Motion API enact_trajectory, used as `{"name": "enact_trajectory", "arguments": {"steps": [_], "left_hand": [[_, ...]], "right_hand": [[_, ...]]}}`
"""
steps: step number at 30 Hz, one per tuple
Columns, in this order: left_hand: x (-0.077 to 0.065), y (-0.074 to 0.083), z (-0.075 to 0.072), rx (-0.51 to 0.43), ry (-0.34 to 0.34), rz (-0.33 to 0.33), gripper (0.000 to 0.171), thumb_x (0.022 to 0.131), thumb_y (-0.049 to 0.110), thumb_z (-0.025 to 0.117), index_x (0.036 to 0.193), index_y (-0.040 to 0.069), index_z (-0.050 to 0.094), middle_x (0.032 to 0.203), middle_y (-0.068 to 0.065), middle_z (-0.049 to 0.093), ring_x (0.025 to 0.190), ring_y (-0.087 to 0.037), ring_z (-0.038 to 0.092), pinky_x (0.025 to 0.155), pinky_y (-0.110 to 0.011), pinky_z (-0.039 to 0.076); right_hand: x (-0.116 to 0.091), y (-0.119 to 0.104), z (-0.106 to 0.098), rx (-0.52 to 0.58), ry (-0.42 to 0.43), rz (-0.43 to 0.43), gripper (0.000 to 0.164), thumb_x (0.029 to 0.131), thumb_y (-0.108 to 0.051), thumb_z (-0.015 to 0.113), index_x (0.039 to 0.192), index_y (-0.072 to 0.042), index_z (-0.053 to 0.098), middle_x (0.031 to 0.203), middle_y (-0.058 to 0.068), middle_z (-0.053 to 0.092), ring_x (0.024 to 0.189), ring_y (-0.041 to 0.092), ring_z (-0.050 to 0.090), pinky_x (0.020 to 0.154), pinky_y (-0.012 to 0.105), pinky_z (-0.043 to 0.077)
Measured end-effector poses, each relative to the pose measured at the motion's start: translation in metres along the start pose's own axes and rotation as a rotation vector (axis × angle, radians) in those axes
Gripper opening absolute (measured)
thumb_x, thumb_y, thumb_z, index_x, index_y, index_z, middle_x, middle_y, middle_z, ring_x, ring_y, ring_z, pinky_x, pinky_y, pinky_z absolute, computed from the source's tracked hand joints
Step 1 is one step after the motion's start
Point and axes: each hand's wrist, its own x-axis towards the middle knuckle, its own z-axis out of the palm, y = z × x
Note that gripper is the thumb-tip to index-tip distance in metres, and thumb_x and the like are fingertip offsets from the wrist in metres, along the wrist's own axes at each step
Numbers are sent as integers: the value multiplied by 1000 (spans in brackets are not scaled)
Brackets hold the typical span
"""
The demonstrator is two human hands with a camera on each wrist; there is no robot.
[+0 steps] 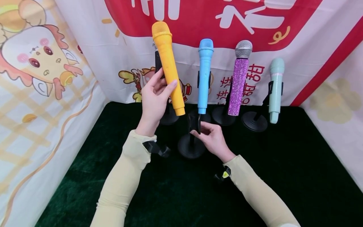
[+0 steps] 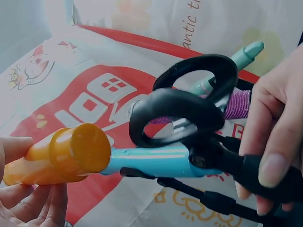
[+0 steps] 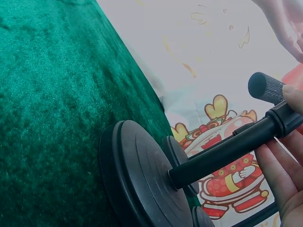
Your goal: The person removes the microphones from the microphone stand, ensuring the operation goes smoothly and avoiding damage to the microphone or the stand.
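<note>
My left hand (image 1: pixel 154 102) grips a yellow microphone (image 1: pixel 170 69) around its body, thumb on the near side. The microphone is raised and leans slightly left, its mesh head up. With my right hand (image 1: pixel 214 140) I pinch the upper pole of a black microphone stand (image 1: pixel 191 148), just below its clip. Two curved black prongs form that clip (image 2: pixel 189 113) in the left wrist view, with nothing between them. The yellow microphone's flat end faces the clip, apart from it. In the right wrist view the stand's round base (image 3: pixel 147 175) looks tilted by the camera's angle.
Behind stand a blue microphone (image 1: pixel 204 78), a glittery purple one (image 1: pixel 238 85) and a mint green one (image 1: pixel 276 90), each on a black stand. A dark microphone (image 1: pixel 157 61) is partly hidden behind the yellow one. Dark green cloth (image 1: pixel 181 195) covers the table; printed curtains (image 1: pixel 122 60) enclose it.
</note>
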Motion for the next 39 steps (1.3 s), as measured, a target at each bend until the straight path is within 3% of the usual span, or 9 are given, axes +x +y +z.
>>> {"name": "enact_trajectory", "arguments": {"steps": [8,21,39], "left_hand": [[-10,-2,-19,32,16,-14,58,91,13,79,145,9,57,122,-12,70,109,-25,68,98,-36,52],[-28,-12,-56,184,32,4,49,86,20,85,130,7,66,113,-11,74,100,-24,72,90,-34,57],[-53,-25,-101,256,112,-120,54,82,20,88,132,11,69,121,-10,72,98,-19,73,87,-29,57]], "right_hand": [[1,1,-1,-7,-7,7,14,93,-6,76,106,0,76,91,5,75,82,19,69,77,30,59],[2,-1,-1,8,-9,27,17,93,-5,76,108,2,75,93,7,76,84,18,69,78,30,59],[2,1,-2,14,-29,45,17,94,-7,75,109,1,75,94,6,75,86,20,69,80,32,59]]}}
